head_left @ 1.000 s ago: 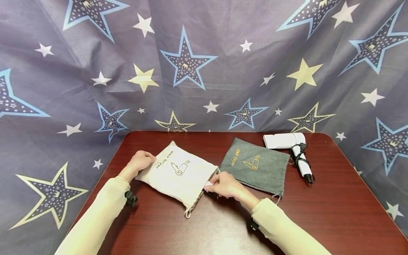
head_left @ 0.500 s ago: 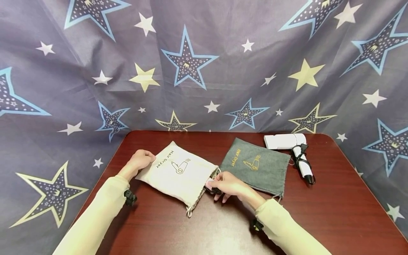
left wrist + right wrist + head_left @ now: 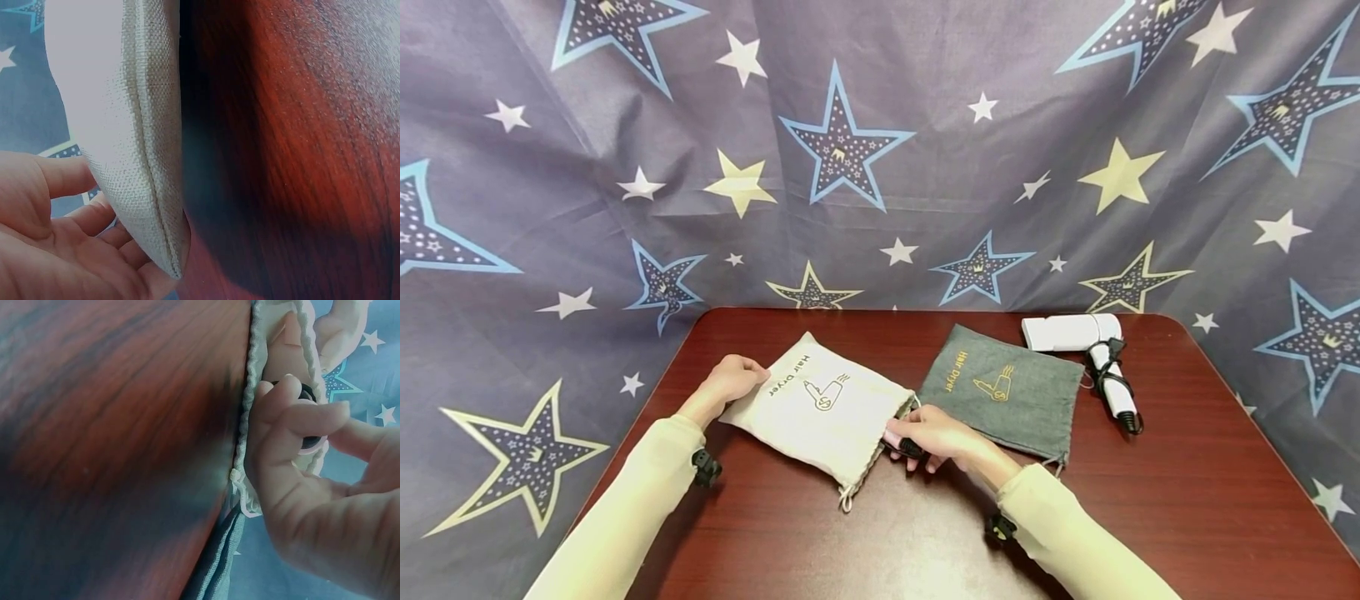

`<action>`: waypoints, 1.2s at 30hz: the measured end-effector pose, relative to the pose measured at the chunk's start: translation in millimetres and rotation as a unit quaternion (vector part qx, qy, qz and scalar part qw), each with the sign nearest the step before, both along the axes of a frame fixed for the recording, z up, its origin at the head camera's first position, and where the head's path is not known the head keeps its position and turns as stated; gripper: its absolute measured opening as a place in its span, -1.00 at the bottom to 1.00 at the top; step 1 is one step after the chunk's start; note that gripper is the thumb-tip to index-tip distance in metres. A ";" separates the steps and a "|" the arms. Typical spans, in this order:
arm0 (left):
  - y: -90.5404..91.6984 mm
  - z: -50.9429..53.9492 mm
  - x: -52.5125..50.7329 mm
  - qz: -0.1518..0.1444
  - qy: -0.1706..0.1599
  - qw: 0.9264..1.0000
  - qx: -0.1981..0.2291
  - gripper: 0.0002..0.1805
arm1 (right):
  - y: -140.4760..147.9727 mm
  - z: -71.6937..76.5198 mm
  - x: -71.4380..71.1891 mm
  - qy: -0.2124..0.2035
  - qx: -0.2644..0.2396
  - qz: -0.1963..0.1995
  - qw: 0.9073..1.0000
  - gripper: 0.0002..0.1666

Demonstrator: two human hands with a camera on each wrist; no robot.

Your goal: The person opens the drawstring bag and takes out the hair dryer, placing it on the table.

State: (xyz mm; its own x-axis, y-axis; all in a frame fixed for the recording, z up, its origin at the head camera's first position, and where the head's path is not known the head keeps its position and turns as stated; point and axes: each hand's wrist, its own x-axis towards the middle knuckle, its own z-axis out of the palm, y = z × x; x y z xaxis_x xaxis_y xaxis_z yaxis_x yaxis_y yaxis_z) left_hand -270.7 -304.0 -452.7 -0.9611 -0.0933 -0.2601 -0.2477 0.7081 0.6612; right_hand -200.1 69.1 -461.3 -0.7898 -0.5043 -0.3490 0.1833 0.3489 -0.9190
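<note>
A cream drawstring bag (image 3: 823, 408) printed "Hair Dryer" lies on the table, bulging slightly. My left hand (image 3: 733, 379) holds its closed end, thumb on top and fingers beneath, as the left wrist view shows at the bag's seam (image 3: 150, 162). At the mouth, my right hand (image 3: 942, 435) grips the pale pink handle (image 3: 892, 437) of a hair dryer, whose black cord end (image 3: 912, 448) sticks out past the fingers. The rest of that dryer is hidden inside the bag. Close up in the right wrist view, my right hand (image 3: 294, 469) curls round the handle within the bag's scalloped rim (image 3: 255, 356).
Just right of my right hand lies a grey drawstring bag (image 3: 1003, 392), also printed "Hair Dryer". A white hair dryer (image 3: 1067, 332) with its black cord wound round the handle sits at the back right of the reddish table (image 3: 1180, 483). A star-patterned cloth (image 3: 880, 233) hangs behind.
The fingers of my right hand have shifted on the handle, and more of it and its black cord end now shows at the bag's mouth. My left hand has stayed put.
</note>
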 end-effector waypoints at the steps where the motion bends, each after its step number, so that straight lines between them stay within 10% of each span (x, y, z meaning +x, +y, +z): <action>1: -0.1 0.0 0.3 -0.001 0.000 1.000 -0.001 -0.72 | 0.2 0.3 0.1 0.000 0.000 0.001 1.000 -0.54; 36: 0.6 -1.1 -0.7 0.004 0.026 1.000 -0.003 -0.75 | 1.8 -9.3 6.0 0.037 -0.045 -0.028 0.998 -0.53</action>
State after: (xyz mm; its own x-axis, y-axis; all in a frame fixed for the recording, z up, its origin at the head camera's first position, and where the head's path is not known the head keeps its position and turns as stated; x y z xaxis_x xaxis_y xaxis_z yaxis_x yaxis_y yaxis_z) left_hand -271.4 -303.5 -453.8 -0.9725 -0.1021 -0.2096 -0.2188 0.7101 0.6693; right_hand -194.1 70.9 -470.6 -0.8393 -0.4855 -0.2448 0.1316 0.2555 -0.9578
